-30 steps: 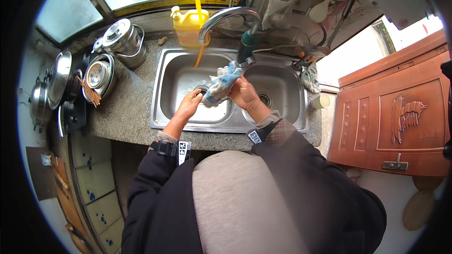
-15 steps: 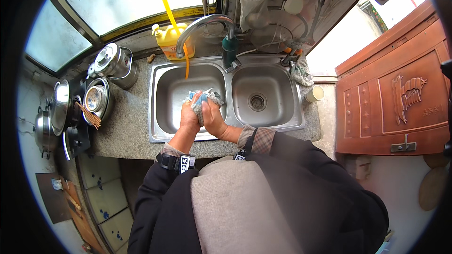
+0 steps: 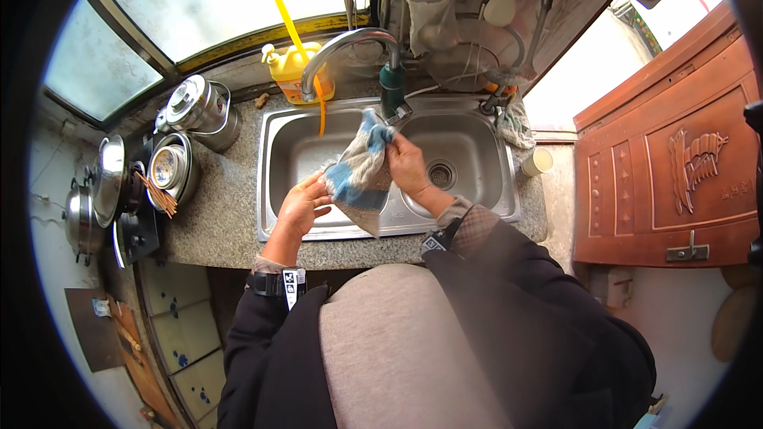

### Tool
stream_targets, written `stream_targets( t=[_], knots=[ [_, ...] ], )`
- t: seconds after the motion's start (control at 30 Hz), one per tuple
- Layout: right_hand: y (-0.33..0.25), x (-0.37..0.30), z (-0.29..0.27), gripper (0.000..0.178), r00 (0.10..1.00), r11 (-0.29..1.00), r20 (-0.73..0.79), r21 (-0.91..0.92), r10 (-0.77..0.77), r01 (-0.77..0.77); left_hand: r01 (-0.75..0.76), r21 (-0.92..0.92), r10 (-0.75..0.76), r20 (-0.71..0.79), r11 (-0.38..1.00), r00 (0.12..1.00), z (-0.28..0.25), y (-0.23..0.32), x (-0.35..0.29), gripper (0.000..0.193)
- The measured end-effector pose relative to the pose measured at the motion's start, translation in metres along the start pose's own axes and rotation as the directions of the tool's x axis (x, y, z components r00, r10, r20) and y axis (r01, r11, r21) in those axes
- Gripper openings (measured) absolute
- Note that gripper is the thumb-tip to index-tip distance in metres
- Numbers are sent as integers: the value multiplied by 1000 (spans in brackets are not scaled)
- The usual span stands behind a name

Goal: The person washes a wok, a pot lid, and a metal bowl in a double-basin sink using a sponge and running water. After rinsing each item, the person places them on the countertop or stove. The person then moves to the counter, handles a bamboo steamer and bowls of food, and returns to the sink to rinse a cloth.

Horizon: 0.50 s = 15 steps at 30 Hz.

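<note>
A blue and grey striped cloth (image 3: 362,168) hangs partly spread over the left basin of the steel double sink (image 3: 298,143), its lower corner crossing the front rim. My right hand (image 3: 408,168) pinches it at the upper right edge, above the divider. At the cloth's left edge is my left hand (image 3: 302,202), its fingers apart and the fingertips close to the fabric; whether they touch it I cannot tell. Behind, the curved faucet (image 3: 350,36) with its green body reaches over the left basin. A yellow hose (image 3: 288,20) hangs down beside it.
Behind the sink stands a yellow pump bottle (image 3: 290,71). Left on the stone counter (image 3: 208,218) are a metal pot (image 3: 195,103), stacked bowls (image 3: 168,165) with chopsticks (image 3: 156,192) and more pans. A paper cup (image 3: 539,161) sits at the right, near a brown door (image 3: 660,159).
The cloth was bunched and squeezed between both hands over the left basin. Now it is opened out, with my right hand moved right and up and my left hand loosened to the left.
</note>
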State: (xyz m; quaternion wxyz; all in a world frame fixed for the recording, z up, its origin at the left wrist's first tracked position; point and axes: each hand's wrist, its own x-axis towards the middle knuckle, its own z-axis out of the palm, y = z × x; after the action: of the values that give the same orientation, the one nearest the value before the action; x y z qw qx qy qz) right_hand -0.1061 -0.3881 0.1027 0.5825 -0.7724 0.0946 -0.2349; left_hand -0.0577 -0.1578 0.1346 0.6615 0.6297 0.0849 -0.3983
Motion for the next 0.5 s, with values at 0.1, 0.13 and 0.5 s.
stream_targets(
  t=[0.1, 0.13, 0.5],
  knots=[
    [-5, 27, -18, 18, 1000, 999, -18, 30, -15, 15, -13, 64, 12, 13, 998, 1000, -12, 8, -16, 39],
    [-5, 32, -24, 19, 998, 996, 24, -66, -50, 52, -23, 84, 20, 28, 996, 999, -16, 8, -21, 38],
    [27, 52, -60, 19, 902, 972, 364, -129, 231, -197, -78, -269, 54, -94, 960, 994, -96, -49, -88, 27]
  ],
)
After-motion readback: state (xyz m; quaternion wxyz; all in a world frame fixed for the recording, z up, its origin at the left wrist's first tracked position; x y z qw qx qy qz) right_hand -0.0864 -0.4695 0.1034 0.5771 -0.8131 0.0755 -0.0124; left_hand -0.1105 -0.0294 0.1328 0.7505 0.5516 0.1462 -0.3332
